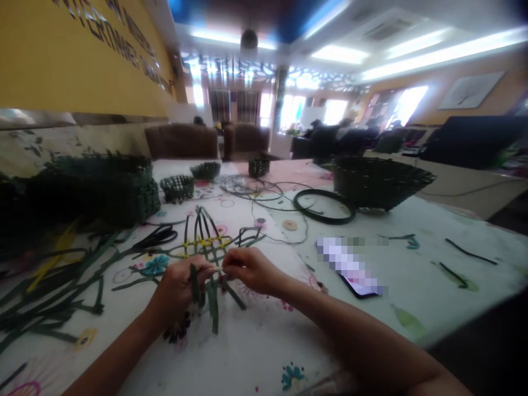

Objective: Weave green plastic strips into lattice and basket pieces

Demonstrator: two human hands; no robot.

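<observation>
A flat piece of weaving (208,245) made of dark green strips crossed with a yellow strand lies on the table in front of me. My left hand (178,291) is closed around the near ends of several green strips (212,300). My right hand (249,269) pinches a thin strand right beside the left hand's fingertips, over the weaving's near edge. Both forearms reach in from the bottom of the view.
Black scissors (159,236) lie left of the weaving, with loose green strips (53,291) further left. Finished green baskets (117,187) stand at the left and a wide one (379,181) at the right. A coiled ring (325,206), a phone (355,272) and the flowered tablecloth (247,352) surround them.
</observation>
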